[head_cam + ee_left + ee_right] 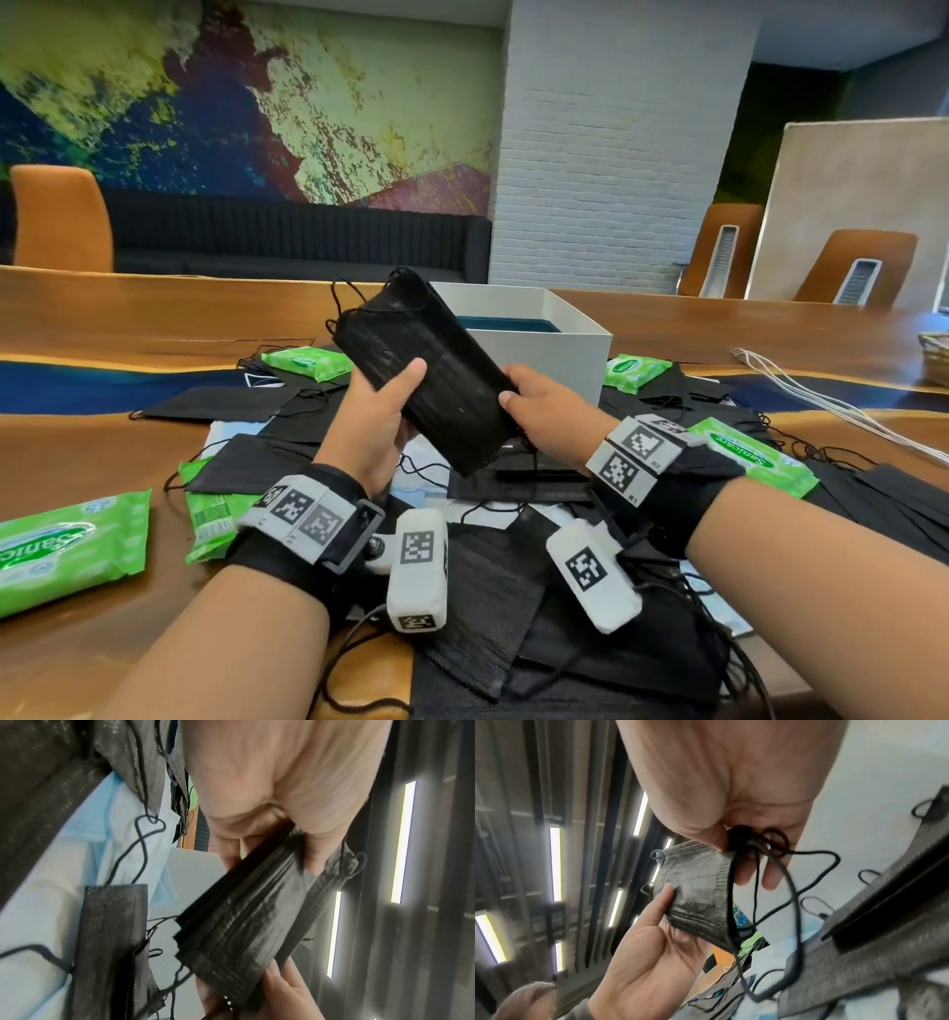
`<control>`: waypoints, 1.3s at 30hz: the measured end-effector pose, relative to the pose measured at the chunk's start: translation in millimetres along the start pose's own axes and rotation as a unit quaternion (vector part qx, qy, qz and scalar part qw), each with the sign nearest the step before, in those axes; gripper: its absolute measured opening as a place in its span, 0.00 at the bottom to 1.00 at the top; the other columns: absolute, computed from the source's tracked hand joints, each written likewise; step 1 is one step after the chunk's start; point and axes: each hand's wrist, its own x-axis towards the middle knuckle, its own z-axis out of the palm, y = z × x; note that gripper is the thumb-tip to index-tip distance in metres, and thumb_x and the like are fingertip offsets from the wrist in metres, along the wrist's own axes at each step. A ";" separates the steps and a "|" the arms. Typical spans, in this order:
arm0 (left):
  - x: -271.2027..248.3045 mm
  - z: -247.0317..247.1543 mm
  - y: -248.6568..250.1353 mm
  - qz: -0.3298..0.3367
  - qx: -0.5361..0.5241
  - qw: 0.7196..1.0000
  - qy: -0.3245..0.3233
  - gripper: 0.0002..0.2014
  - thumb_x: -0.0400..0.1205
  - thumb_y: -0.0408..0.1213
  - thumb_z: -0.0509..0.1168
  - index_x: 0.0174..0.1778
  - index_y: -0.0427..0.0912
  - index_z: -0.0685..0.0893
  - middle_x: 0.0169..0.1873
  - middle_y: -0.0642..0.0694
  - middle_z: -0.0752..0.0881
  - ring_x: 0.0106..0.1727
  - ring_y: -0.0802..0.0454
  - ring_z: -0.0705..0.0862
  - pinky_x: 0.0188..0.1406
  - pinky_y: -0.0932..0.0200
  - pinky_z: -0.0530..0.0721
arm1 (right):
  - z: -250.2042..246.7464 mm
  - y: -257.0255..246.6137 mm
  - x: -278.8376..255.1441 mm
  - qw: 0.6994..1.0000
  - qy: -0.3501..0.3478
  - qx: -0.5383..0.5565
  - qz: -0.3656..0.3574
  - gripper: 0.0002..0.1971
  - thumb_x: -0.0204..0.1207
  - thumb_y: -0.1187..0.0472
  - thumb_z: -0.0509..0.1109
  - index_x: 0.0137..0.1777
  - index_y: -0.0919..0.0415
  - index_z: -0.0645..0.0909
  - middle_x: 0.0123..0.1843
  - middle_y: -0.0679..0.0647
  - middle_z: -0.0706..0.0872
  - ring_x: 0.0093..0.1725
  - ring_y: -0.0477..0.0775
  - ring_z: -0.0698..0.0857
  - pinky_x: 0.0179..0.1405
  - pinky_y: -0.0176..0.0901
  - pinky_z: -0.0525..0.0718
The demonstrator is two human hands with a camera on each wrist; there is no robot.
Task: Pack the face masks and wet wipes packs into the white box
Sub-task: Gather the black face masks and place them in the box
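Above the table (77, 318), both hands grip a mask stack (426, 370). Left hand (380, 411) clasps its lower edge, thumb on top; right hand (544, 411) pinches its near end.

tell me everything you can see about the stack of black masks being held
The stack of black masks is a thick bundle of pleated, fabric-like face masks with thin black ear loops dangling from both ends. It is held in the air, tilted, in front of the white box. The left hand grips its lower side, and the right hand holds its near end.

Bright even room light, glaring ceiling strips (555, 862), blurry wrist views w/ fisheye edges.
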 end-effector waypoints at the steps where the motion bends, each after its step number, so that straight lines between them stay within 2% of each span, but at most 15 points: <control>1: -1.0 1.5 -0.8 -0.011 0.006 1.000 -0.016 0.16 0.84 0.32 0.61 0.68 0.46 0.74 0.56 0.45 0.87 0.55 0.49 0.88 0.44 0.53 0.87 | -5.3 1.1 -0.5 1.000 0.014 0.012 -0.006 0.15 0.86 0.64 0.52 0.69 0.62 0.71 0.58 0.59 0.79 0.52 0.55 0.81 0.46 0.36 0.81; 3: -1.6 6.3 -1.2 -0.027 0.004 0.999 -0.037 0.16 0.85 0.31 0.60 0.69 0.43 0.73 0.59 0.42 0.87 0.54 0.48 0.88 0.41 0.53 0.88 | -13.7 4.0 -3.6 0.999 0.034 0.038 -0.009 0.13 0.86 0.65 0.52 0.67 0.62 0.71 0.54 0.59 0.79 0.41 0.53 0.82 0.31 0.31 0.84; 4: -1.7 9.3 0.1 -0.031 -0.003 0.999 -0.042 0.15 0.85 0.31 0.60 0.68 0.43 0.73 0.59 0.42 0.87 0.53 0.49 0.88 0.40 0.53 0.88 | -18.4 5.3 -4.5 0.998 0.046 0.043 -0.010 0.12 0.86 0.64 0.53 0.65 0.61 0.72 0.53 0.60 0.80 0.38 0.53 0.83 0.29 0.33 0.85; 8: -1.9 25.5 6.9 -0.031 -0.018 0.998 -0.054 0.11 0.86 0.30 0.57 0.60 0.49 0.75 0.56 0.45 0.87 0.48 0.51 0.89 0.41 0.50 0.89 | -35.7 8.1 -5.4 0.990 0.085 0.110 -0.025 0.08 0.85 0.64 0.56 0.60 0.58 0.73 0.55 0.60 0.84 0.47 0.57 0.86 0.40 0.47 0.89; 11: 0.3 37.7 12.5 -0.010 -0.043 0.998 -0.034 0.12 0.87 0.30 0.56 0.63 0.49 0.73 0.60 0.46 0.85 0.50 0.51 0.89 0.40 0.49 0.90 | -41.1 6.5 -7.4 0.970 0.090 0.225 -0.009 0.09 0.84 0.62 0.61 0.62 0.61 0.71 0.53 0.59 0.82 0.46 0.53 0.84 0.45 0.48 0.89; 14: 2.3 50.1 19.5 0.017 -0.071 0.997 -0.005 0.15 0.87 0.29 0.55 0.69 0.46 0.68 0.63 0.43 0.83 0.53 0.50 0.88 0.38 0.49 0.90 | -40.5 5.6 -13.8 0.944 0.032 0.329 0.013 0.07 0.84 0.62 0.62 0.59 0.60 0.71 0.48 0.58 0.81 0.37 0.51 0.82 0.40 0.43 0.84; 16: 2.3 59.5 21.8 0.024 -0.075 0.997 -0.005 0.16 0.87 0.28 0.55 0.70 0.46 0.65 0.63 0.43 0.82 0.54 0.49 0.87 0.39 0.49 0.90 | -39.5 5.7 -18.3 0.934 -0.013 0.357 0.013 0.04 0.85 0.62 0.60 0.56 0.55 0.73 0.50 0.57 0.82 0.40 0.51 0.84 0.46 0.45 0.85; 17: 1.6 64.7 21.9 0.023 -0.069 0.997 -0.010 0.18 0.88 0.28 0.55 0.71 0.46 0.64 0.63 0.43 0.82 0.54 0.50 0.87 0.40 0.49 0.90 | -39.3 5.7 -19.8 0.927 -0.023 0.375 0.009 0.06 0.85 0.63 0.58 0.57 0.54 0.73 0.50 0.56 0.82 0.41 0.52 0.85 0.48 0.46 0.86; 21: -1.8 84.7 20.3 -0.008 -0.045 0.998 -0.031 0.17 0.88 0.30 0.55 0.73 0.39 0.65 0.66 0.37 0.80 0.50 0.51 0.89 0.47 0.51 0.90 | -45.9 6.0 -18.7 0.896 0.021 0.443 -0.008 0.14 0.87 0.67 0.53 0.71 0.61 0.68 0.52 0.60 0.82 0.40 0.53 0.86 0.37 0.39 0.89; 24: -1.4 96.1 21.7 -0.026 -0.005 0.999 -0.033 0.14 0.87 0.31 0.57 0.69 0.35 0.68 0.63 0.37 0.82 0.50 0.50 0.89 0.50 0.52 0.89 | -57.8 6.2 -17.2 0.875 0.070 0.478 -0.003 0.12 0.87 0.65 0.53 0.67 0.61 0.70 0.47 0.59 0.83 0.37 0.52 0.84 0.34 0.37 0.87; 26: -1.1 102.1 23.2 -0.038 0.035 0.998 -0.035 0.07 0.87 0.31 0.58 0.60 0.34 0.72 0.58 0.37 0.83 0.48 0.50 0.88 0.49 0.54 0.90 | -65.9 6.7 -16.7 0.870 0.086 0.486 0.012 0.10 0.87 0.61 0.54 0.62 0.60 0.73 0.43 0.59 0.84 0.35 0.52 0.84 0.30 0.37 0.85; 28: -1.9 107.4 24.3 -0.047 0.067 0.996 -0.043 0.04 0.86 0.32 0.59 0.53 0.35 0.74 0.51 0.39 0.85 0.44 0.50 0.89 0.45 0.57 0.90 | -72.5 7.8 -14.5 0.875 0.103 0.472 0.034 0.08 0.87 0.59 0.55 0.55 0.58 0.76 0.39 0.57 0.83 0.32 0.51 0.82 0.25 0.36 0.82; 31: -3.1 112.2 24.6 -0.059 0.087 0.992 -0.073 0.06 0.86 0.33 0.61 0.52 0.33 0.78 0.42 0.39 0.88 0.39 0.48 0.91 0.40 0.61 0.90 | -79.5 10.8 -8.2 0.892 0.125 0.431 0.048 0.09 0.86 0.61 0.56 0.47 0.56 0.76 0.35 0.55 0.80 0.25 0.48 0.76 0.19 0.33 0.74; 34: -4.4 112.4 26.8 -0.064 0.112 0.988 -0.091 0.09 0.85 0.36 0.63 0.55 0.34 0.81 0.46 0.39 0.88 0.40 0.47 0.90 0.41 0.60 0.90 | -84.8 17.5 -5.3 0.911 0.126 0.387 0.063 0.09 0.86 0.63 0.56 0.46 0.56 0.76 0.34 0.53 0.76 0.24 0.47 0.73 0.16 0.32 0.70; 39: -1.8 94.0 36.4 -0.089 0.196 0.974 -0.068 0.17 0.83 0.50 0.63 0.61 0.42 0.79 0.55 0.43 0.87 0.49 0.46 0.90 0.45 0.52 0.90 | -91.9 33.6 -12.1 0.936 0.164 0.299 0.082 0.07 0.86 0.63 0.55 0.58 0.56 0.74 0.37 0.53 0.76 0.25 0.47 0.73 0.16 0.33 0.70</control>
